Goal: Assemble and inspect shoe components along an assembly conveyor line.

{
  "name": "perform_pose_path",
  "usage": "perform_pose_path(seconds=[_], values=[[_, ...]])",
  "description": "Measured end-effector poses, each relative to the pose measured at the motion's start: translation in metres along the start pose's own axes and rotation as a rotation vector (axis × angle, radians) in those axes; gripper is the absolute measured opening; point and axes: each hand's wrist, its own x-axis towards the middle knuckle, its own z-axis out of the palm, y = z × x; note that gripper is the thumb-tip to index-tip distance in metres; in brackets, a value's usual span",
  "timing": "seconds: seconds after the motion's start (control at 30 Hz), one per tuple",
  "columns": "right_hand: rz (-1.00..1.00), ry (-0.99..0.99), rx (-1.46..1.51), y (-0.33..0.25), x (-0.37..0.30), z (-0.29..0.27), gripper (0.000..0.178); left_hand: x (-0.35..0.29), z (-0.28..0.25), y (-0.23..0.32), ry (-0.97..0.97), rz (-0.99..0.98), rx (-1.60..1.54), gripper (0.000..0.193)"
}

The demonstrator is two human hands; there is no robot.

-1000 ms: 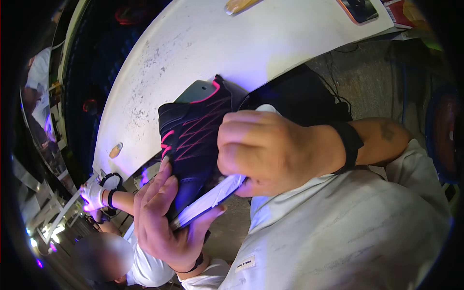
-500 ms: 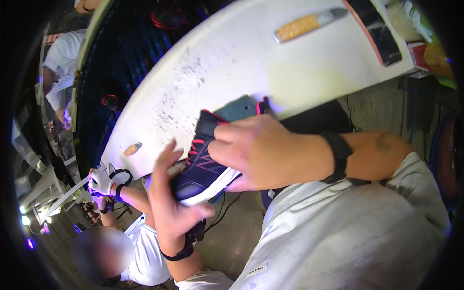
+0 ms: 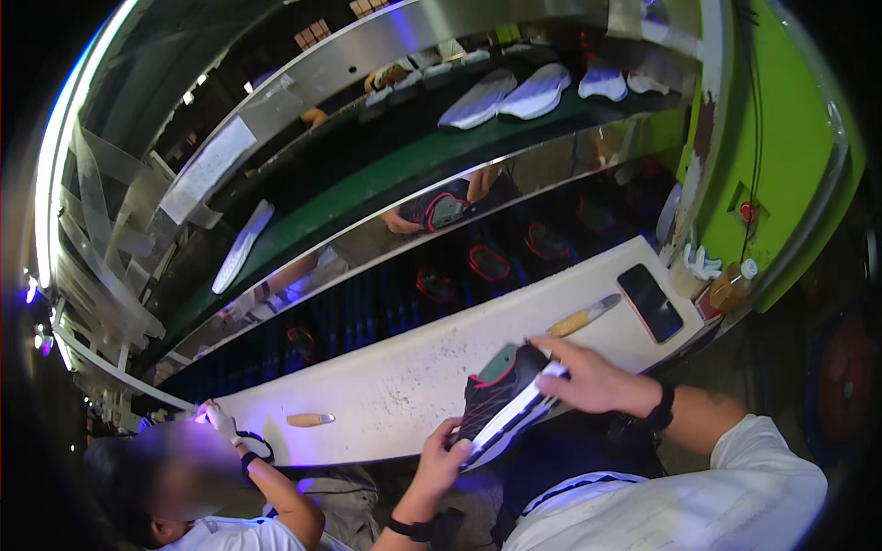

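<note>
A black sneaker [image 3: 491, 397] with red trim and a white sole is held tilted over the near edge of the white bench [image 3: 372, 395], its sole side turned up toward me. A green block, which looks like a shoe last [image 3: 499, 361], fills its opening. My left hand [image 3: 443, 459] grips the toe end, fingers and thumb closed on it. At the heel my right hand [image 3: 593, 375] is closed on the sneaker, with its thumb on the white sole. Beyond the right hand lies a knife [image 3: 571, 322] with a yellowish handle.
A phone [image 3: 650, 301] and a capped bottle [image 3: 730, 286] are at the bench's right end. A smaller knife [image 3: 310, 420] lies left, near a co-worker's gloved hand [image 3: 219, 422]. Behind, sneakers [image 3: 489, 263] stand on a dark conveyor; white soles [image 3: 535, 91] lie on a green belt.
My view has lifted to take in the conveyors. The sneaker has turned, showing more sole. My left hand has closed on the toe; my right has shifted from the upper to the heel.
</note>
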Motion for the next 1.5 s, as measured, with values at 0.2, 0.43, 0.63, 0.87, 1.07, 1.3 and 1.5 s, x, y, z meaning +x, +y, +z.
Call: perform_pose_path(seconds=[0.2,0.43,0.63,0.87,1.07,1.3,1.5], values=[[-0.384,0.042,-0.119,-0.057,0.034,-0.047,0.068,0.041,0.065,0.094,0.233,0.708,0.603,0.118],[-0.311,-0.141,0.449,-0.011,0.039,0.013,0.073,0.019,0.061,0.158,0.152,0.301,1.062,0.073],[-0.296,-0.176,0.560,-0.033,0.032,0.032,0.093,0.003,0.060,0.151,0.166,0.326,1.037,0.073],[-0.366,0.149,0.221,-0.047,0.033,0.044,0.080,0.004,0.057,0.142,0.221,0.422,0.856,0.064],[-0.254,0.136,0.468,-0.036,0.051,0.056,0.029,0.010,0.036,0.117,0.223,0.428,0.783,0.060],[0.144,0.354,1.551,-0.008,0.072,0.073,0.044,0.011,0.006,0.094,0.192,0.314,0.418,0.054],[0.070,0.299,1.446,-0.024,0.065,0.084,0.036,0.001,0.007,0.084,0.193,0.291,0.303,0.055]])
